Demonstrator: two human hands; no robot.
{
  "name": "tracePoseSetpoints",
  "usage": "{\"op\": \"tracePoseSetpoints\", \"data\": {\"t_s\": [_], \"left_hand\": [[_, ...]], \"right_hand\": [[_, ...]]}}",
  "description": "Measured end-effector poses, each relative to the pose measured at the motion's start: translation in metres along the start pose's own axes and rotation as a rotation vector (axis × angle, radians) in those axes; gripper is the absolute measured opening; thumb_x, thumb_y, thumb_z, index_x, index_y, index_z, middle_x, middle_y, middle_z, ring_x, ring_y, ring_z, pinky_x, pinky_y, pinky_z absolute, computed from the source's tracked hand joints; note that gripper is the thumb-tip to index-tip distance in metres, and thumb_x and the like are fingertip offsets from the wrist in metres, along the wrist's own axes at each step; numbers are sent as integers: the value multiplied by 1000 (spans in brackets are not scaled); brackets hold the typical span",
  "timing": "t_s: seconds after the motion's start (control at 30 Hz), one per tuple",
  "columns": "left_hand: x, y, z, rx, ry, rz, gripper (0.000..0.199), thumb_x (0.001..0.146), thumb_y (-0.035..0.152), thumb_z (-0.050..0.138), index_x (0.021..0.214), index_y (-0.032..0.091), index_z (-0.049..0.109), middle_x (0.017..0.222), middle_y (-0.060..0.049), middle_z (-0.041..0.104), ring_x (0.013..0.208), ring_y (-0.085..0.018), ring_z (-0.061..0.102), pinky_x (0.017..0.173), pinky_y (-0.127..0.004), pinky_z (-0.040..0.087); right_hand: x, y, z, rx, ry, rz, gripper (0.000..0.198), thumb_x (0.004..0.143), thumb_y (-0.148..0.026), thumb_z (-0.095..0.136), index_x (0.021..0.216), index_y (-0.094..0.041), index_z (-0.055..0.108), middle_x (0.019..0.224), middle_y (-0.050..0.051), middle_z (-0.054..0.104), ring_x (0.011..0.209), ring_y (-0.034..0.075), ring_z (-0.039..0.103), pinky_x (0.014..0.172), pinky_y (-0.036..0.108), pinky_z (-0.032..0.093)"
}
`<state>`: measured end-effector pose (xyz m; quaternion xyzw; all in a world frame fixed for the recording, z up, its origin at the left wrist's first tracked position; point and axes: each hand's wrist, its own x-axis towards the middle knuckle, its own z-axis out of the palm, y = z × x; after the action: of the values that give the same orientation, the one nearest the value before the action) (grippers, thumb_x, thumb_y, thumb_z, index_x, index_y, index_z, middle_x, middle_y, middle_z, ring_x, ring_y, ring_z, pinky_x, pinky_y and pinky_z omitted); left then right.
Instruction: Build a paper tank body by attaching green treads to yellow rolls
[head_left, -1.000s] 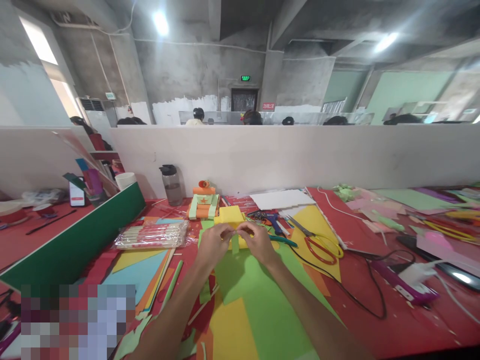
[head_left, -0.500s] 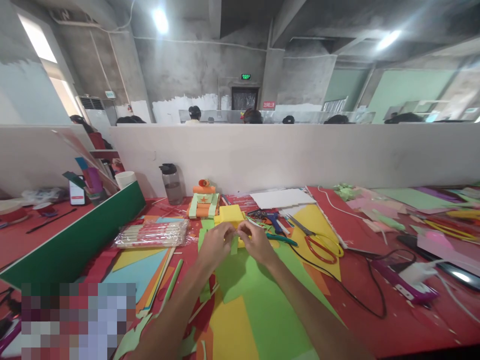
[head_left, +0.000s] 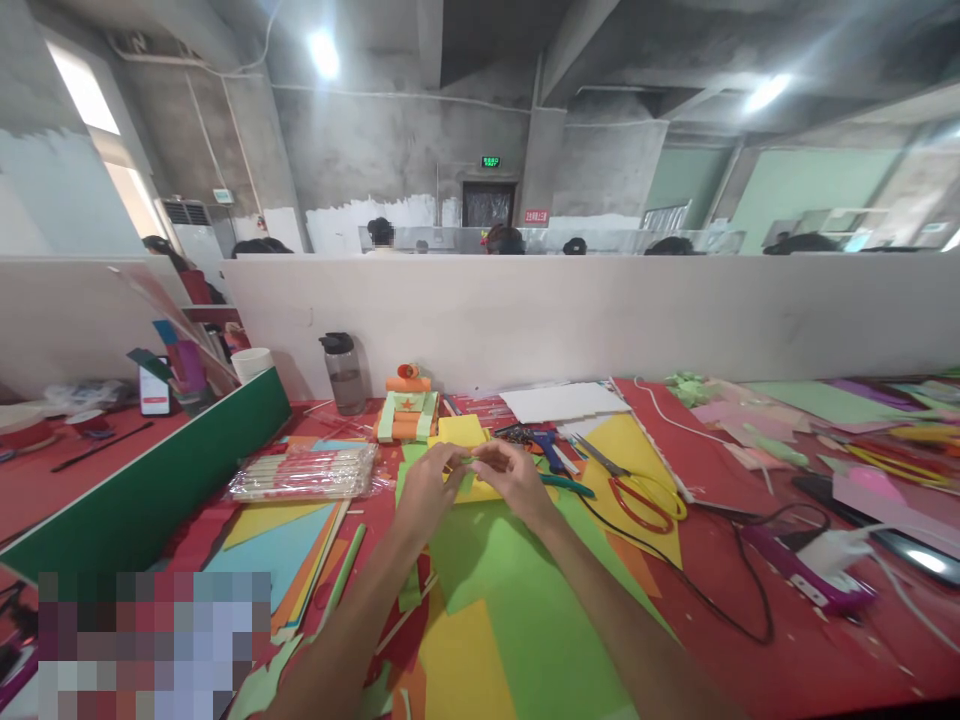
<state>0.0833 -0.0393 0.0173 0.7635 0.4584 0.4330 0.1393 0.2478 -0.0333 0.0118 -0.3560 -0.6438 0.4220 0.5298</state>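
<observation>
The left hand (head_left: pixel 429 485) and the right hand (head_left: pixel 516 475) are meeting at the fingertips, pinching a small green paper piece (head_left: pixel 469 461) just in front of a yellow paper block (head_left: pixel 460 430) and above a large green sheet (head_left: pixel 525 600); an orange paper model (head_left: pixel 407 408) is standing behind, a water bottle (head_left: pixel 346 382) is standing farther left, and scissors (head_left: pixel 616 467) are lying right on a yellow sheet (head_left: pixel 619 430)

Ceiling lamps (head_left: pixel 324 54) glare; soft shadows on green paper (head_left: pixel 551 610); edges stretched.

Green strip (head_left: pixel 469 460); yellow block (head_left: pixel 460 430); red tabletop (head_left: pixel 802 660)
</observation>
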Motion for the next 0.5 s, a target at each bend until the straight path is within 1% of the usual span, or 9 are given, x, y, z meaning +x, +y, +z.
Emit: {"op": "tracePoseSetpoints", "data": {"t_s": [0.1, 0.23, 0.33, 0.4, 0.5], "left_hand": [[1, -1, 0, -14, 6, -3, 17, 89, 28, 49, 93, 19, 64, 91, -5, 63, 77, -16, 61, 71, -28, 47], [1, 3, -1, -43, -27, -27, 19, 91, 30, 48, 95, 20, 64, 90, -5, 66, 77, -17, 61, 71, -28, 47], [0, 5, -2, -85, -20, -49, 20, 90, 30, 48, 98, 21, 65, 92, -5, 69, 80, -17, 63, 72, -28, 48], [0, 6, -3, -118, -10, -73, 20, 90, 30, 50, 98, 21, 65, 91, -4, 70, 80, -17, 64, 73, -28, 48], [0, 6, -4, -148, -12, -108, 20, 89, 33, 51, 98, 21, 65, 88, -4, 71, 78, -17, 65, 73, -28, 49]], "right_hand": [[0, 0, 0, -12, -8, -23, 22, 78, -36, 68, 90, -18, 65, 83, 3, 66, 79, 18, 63, 72, 29, 52], [1, 4, -3, -61, 10, -54, 20, 81, -36, 65, 90, -18, 66, 81, 3, 67, 75, 18, 62, 70, 30, 51], [3, 7, -4, -84, 37, -63, 21, 81, -36, 64, 91, -18, 68, 80, 3, 67, 72, 17, 62, 68, 29, 51], [3, 9, -5, -94, 45, -70, 24, 81, -37, 64, 95, -18, 68, 82, 4, 68, 72, 18, 63, 69, 29, 52], [2, 10, -4, -114, 50, -88, 29, 81, -37, 64, 104, -19, 67, 91, 6, 69, 78, 19, 65, 73, 30, 53]]}}
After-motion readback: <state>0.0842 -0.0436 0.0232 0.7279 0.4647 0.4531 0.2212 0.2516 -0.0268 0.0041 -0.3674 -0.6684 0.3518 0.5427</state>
